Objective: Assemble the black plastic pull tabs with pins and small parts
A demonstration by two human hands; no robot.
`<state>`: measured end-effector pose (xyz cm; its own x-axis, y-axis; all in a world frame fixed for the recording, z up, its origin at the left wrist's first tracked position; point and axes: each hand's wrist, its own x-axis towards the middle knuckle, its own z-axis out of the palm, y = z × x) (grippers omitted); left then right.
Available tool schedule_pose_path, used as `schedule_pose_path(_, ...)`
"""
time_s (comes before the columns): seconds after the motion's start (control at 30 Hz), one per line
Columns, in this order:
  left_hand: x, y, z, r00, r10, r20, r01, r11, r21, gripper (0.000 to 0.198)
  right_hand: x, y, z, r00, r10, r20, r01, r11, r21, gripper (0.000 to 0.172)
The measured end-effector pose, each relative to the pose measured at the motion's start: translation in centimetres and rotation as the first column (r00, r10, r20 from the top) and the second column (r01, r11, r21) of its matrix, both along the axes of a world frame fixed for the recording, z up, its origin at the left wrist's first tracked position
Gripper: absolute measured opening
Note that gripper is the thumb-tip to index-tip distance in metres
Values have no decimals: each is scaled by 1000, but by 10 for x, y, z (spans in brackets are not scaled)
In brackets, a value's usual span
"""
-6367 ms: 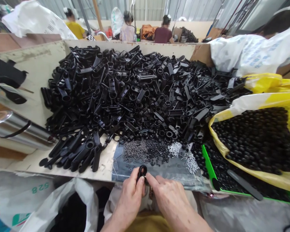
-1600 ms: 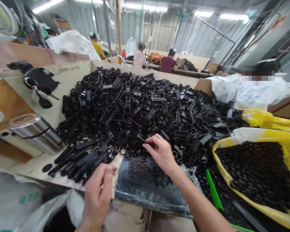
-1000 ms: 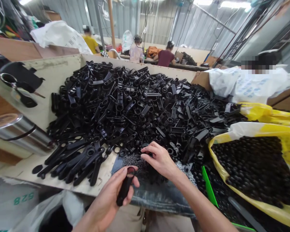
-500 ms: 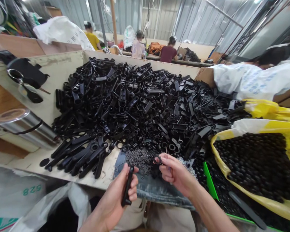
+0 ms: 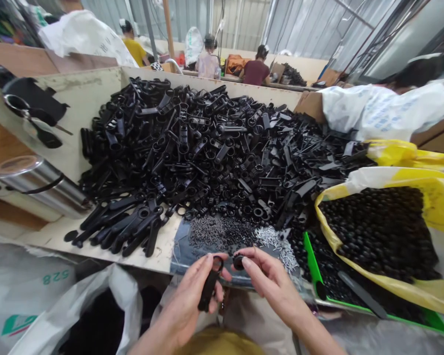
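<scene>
Near the table's front edge, my left hand [image 5: 196, 291] is closed around a long black plastic part [image 5: 207, 292] with a round ring at its upper end. Close beside it, my right hand [image 5: 264, 273] pinches a small black ring [image 5: 238, 262] between thumb and fingers. The ring and the long part are a little apart. Just beyond both hands, small grey pieces [image 5: 207, 230], small black pieces and silver pins [image 5: 277, 241] lie on a dark blue cloth [image 5: 181, 251].
A large heap of black plastic parts [image 5: 192, 143] fills the walled table. Long black pieces [image 5: 133, 227] lie in a row at left, near a steel flask [image 5: 44, 185]. A yellow-rimmed sack [image 5: 385, 236] of black pieces and a green tray [image 5: 314, 261] stand at right.
My hands have come closer together and lower. The long part has turned so its ring faces up, and the small ring has moved toward it. The view has shifted slightly.
</scene>
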<state>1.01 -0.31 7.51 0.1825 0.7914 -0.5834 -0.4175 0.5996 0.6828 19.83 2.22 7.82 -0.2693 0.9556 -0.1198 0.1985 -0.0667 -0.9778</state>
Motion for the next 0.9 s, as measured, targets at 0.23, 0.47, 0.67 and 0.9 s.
schedule_pose_path(0.23,4,-10,-2,1000,9,3,-9,1000,8,44,-11,-12,-9,982,70,174,-136,903,408,30)
schedule_pose_path(0.47,-5,-14,4,995,-99,-25,101,993,64,46,-12,-14,-14,964,-30,263,-151,754,640,23)
schedule_pose_path(0.67,-3,-16,6,991,-120,-62,121,993,17,54,-11,-17,-19,967,-40,253,-128,781,612,22)
schedule_pose_path(0.9,-2,-15,13,975,-200,-95,203,979,29,50,-10,-18,-19,969,-45,243,-122,769,627,22)
